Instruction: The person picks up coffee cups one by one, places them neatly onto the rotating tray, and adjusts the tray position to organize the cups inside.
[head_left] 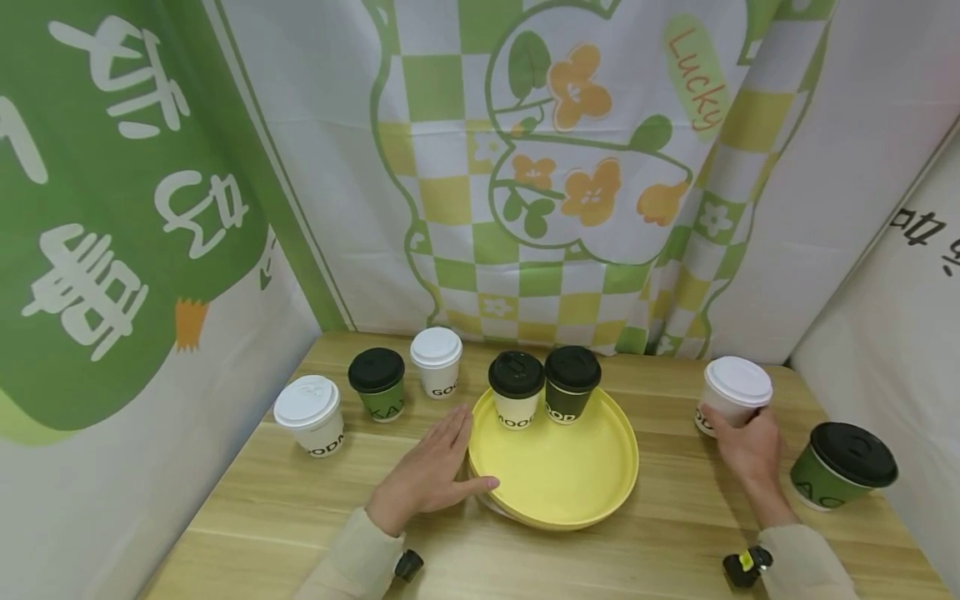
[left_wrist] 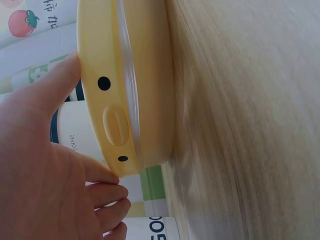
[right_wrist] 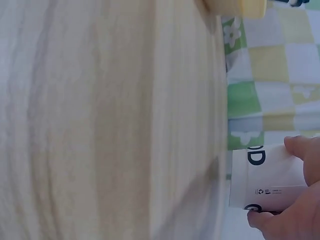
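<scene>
White-lidded paper cup [head_left: 737,388], at the right of the head view, sits in the grip of a person's right hand [head_left: 752,452], which is curled about the wall below the lid, thumb on the cup's left side. In the right wrist view, a thin strip of background shows between its base and the worktop [head_left: 652,567], so it is probably just raised, though contact cannot be ruled out. The cup looks light, but its closed lid hides any contents. Its smooth wall likely gives under a hard squeeze, making the upper wall, just under the rim, the best hold; pulling on the lid alone might pop it off. Its long axis runs close to upright, lid up and narrow base down, with dark lettering turned toward the left of the frame.

At center, the left hand [head_left: 429,473] lies with fingers extended and thumb spread, touching the rim of a round yellow tray [head_left: 558,479] without gripping anything. On the tray stand a pale cup [head_left: 517,402] and a dark cup [head_left: 572,388], both black-lidded. A wide green cup [head_left: 838,471] stands at lower right, near the right hand.
</scene>
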